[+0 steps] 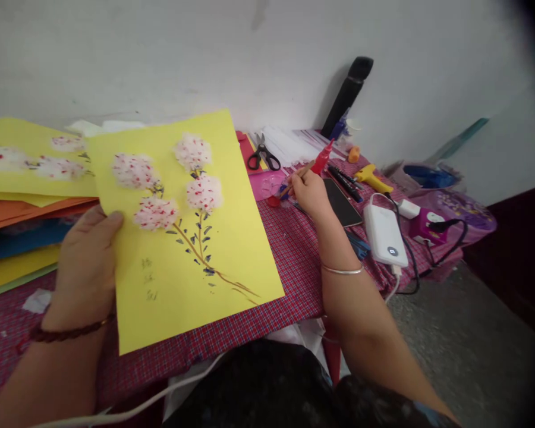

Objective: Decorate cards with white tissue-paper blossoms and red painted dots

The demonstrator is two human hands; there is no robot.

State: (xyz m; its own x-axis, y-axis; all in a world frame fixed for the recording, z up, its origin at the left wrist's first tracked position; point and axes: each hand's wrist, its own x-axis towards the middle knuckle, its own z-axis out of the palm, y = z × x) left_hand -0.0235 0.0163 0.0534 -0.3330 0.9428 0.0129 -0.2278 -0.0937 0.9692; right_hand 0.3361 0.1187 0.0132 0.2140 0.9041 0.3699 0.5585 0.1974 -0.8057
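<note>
My left hand [91, 249] pinches the left edge of a yellow sheet of paper [245, 255], holding it tilted up above the table. Fluffy white blossoms with red dabs, a brown stem and dark blue leaf strokes decorate the sheet, with small handwriting at lower left. Further right, my right hand [310, 189] grips a thin brown paintbrush [305, 170]. Its lower end points down at a clear plastic dish [271, 185] with red and dark blue colour; whether it touches the paint I cannot tell. A red squeeze bottle [322, 159] is just behind that hand.
Scissors [263, 156], pens [345, 181], a yellow glue gun [371, 178] and a white power bank [384, 232] lie to the right. A phone [341, 202] is beside my right wrist. Another flower picture [35, 181] rests on coloured paper [22, 246] at left. A white cable crosses in front.
</note>
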